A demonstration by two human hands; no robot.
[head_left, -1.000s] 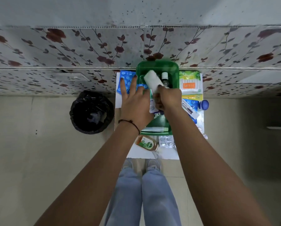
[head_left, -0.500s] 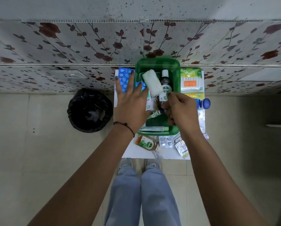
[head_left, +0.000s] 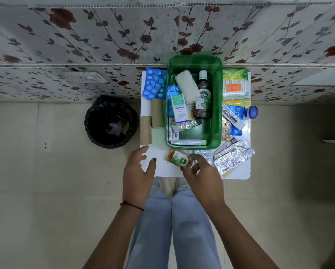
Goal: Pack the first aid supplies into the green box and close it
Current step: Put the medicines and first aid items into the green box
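Note:
The green box (head_left: 219, 105) stands open at the back of a small white table (head_left: 160, 168). Inside lie a white gauze roll (head_left: 187, 88), a brown Dettol bottle (head_left: 203, 96), an Optibex carton (head_left: 179, 108), a blue blister strip and some tubes. A small orange Dettol bottle (head_left: 177, 157) lies on the table just in front of the box. My right hand (head_left: 203, 177) pinches its near end between thumb and fingers. My left hand (head_left: 139, 175) hovers open over the table's front left corner, holding nothing.
Blue pill strips (head_left: 154, 84) and two tan rolls (head_left: 157, 113) lie left of the box. To its right are a cotton-bud pack (head_left: 234, 87), a blue-capped bottle (head_left: 251, 112) and silver blister strips (head_left: 232, 158). A black-lined bin (head_left: 111, 121) stands on the floor at left.
Both hands have pulled back out of the box toward me. The gauze roll now lies in the box, and my right hand has closed on the small Dettol bottle.

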